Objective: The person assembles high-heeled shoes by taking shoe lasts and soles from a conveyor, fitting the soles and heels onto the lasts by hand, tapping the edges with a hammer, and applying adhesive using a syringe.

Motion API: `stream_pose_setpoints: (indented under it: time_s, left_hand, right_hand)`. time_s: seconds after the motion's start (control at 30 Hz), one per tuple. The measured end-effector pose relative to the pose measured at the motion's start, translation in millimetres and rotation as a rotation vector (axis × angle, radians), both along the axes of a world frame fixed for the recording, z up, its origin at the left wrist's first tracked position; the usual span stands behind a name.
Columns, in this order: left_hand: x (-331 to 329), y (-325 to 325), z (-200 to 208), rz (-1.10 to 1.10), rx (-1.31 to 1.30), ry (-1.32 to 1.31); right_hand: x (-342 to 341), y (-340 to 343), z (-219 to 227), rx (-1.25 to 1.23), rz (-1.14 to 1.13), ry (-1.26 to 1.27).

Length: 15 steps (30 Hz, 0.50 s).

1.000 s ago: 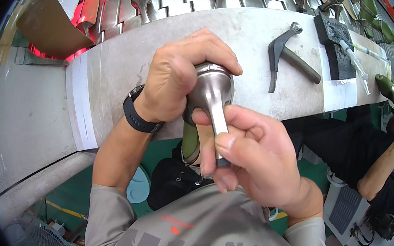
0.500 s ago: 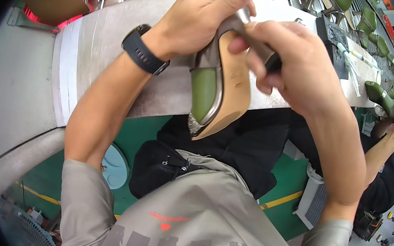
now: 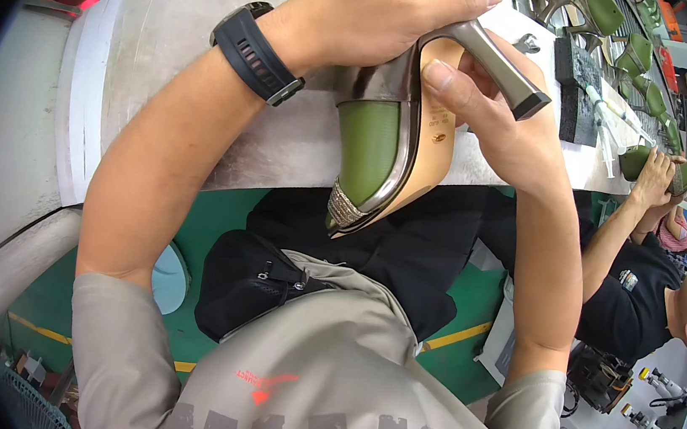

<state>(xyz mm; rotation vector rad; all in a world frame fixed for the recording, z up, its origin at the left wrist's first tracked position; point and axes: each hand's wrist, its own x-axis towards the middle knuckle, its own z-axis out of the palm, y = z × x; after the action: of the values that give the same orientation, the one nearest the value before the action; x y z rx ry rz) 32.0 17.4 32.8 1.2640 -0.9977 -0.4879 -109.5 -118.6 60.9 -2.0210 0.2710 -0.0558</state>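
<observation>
A high-heeled shoe [image 3: 426, 160] hangs toe-down over the near edge of the metal bench, its tan sole turned to the right. Green shows through the open upper, edged in shiny metallic trim, and a sparkling band crosses the pointed toe. My left hand [image 3: 374, 19], with a dark watch [image 3: 256, 52] on its wrist, grips the back of the shoe. The tall metallic heel [image 3: 496, 67] points right. My right hand [image 3: 497, 126] presses its thumb on the sole beneath the heel, and its other fingers are partly hidden behind the heel.
On the bench [image 3: 153, 100] to the right lie a black block [image 3: 576, 88], white syringes [image 3: 606, 130] and a wrench [image 3: 527, 43]. Green shoes [image 3: 632, 57] line a conveyor beyond. At right, a co-worker [image 3: 636, 290] handles a green shoe [image 3: 636, 161]. A pale blue round stool [image 3: 170, 279] stands below.
My right hand has shifted from around the heel to the sole below it, uncovering the heel. The shoe has turned slightly, the heel swinging right. The view has moved a little.
</observation>
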Motion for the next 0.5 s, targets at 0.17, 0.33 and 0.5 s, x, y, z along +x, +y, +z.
stream_pose_setpoints:
  time_s: [0.17, 0.33, 0.5]
  left_hand:
    - [2.1, -3.7, 4.8, 0.015, 0.075, -0.037]
    - [-2.5, -5.6, 4.7, 0.042, 0.046, -0.083]
    - [-5.0, -6.0, -2.2, 0.022, -0.052, -0.023]
  right_hand:
    - [8.1, 2.6, -6.3, 0.004, 0.042, -0.06]
    - [2.7, 13.0, -31.6, -0.056, -0.096, -0.284]
    - [-1.1, -2.4, -28.9, 0.14, 0.002, -0.128]
